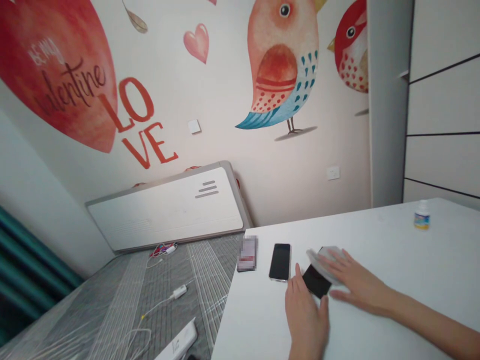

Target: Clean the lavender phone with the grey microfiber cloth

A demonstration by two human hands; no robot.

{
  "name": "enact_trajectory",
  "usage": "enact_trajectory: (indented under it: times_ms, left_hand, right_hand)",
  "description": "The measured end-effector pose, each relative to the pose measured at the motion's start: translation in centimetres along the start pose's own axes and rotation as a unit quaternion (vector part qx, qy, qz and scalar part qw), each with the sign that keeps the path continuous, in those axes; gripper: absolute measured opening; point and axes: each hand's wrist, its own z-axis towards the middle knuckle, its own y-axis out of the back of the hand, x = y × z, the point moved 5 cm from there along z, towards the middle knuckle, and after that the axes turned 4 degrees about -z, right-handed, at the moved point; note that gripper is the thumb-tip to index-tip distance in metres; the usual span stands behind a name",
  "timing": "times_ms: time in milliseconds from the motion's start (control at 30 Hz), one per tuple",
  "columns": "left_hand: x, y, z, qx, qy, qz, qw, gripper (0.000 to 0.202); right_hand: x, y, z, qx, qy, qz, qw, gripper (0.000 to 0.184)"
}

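A black phone-like slab (pixel 315 283) lies aslant on the white table (pixel 255 320), partly covered by a pale, thin cloth or wipe (pixel 323 260). My left hand (pixel 307 315) is at its near-left edge, with the fingers along one side and the thumb by the lower corner. Over the cloth lies my right hand (pixel 350 277), its fingers stretched forward and pressing the cloth onto the black surface. The far end of the slab is mostly hidden by the cloth and hand. Just left of it, a dark-screened smartphone (pixel 280 262) rests face up.
A blurred-out flat item (pixel 247 253) sits at the table's left edge. A small white bottle (pixel 422 216) stands at the back right. Beside the table is a bed (pixel 172 280) with a charger (pixel 179 292), cables and a white power strip (pixel 182 342).
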Motion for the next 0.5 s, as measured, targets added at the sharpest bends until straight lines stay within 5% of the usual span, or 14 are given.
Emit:
enact_trajectory:
  times_ms: [100, 233, 367, 500]
  left_hand:
    - [0.0, 0.0, 0.0, -0.002, -0.005, 0.0, 1.0, 0.085]
    - [-0.1, 0.2, 0.1, 0.0, -0.006, -0.002, 1.0, 0.085]
    - [-0.1, 0.3, 0.2, -0.003, -0.008, 0.005, 1.0, 0.083]
    - [-0.2, 0.3, 0.1, -0.011, -0.012, 0.007, 1.0, 0.083]
  right_hand:
    - [1.2, -0.2, -0.2, 0.045, 0.068, 0.027, 0.996, 0.074]
    - [0.0, 0.4, 0.4, 0.003, -0.034, -0.02, 0.999, 0.072]
    - [0.9, -0.4, 0.6, 0.035, 0.06, 0.006, 0.998, 0.078]
    - [-0.2, 0.3, 0.7, -0.011, -0.03, -0.02, 0.999, 0.071]
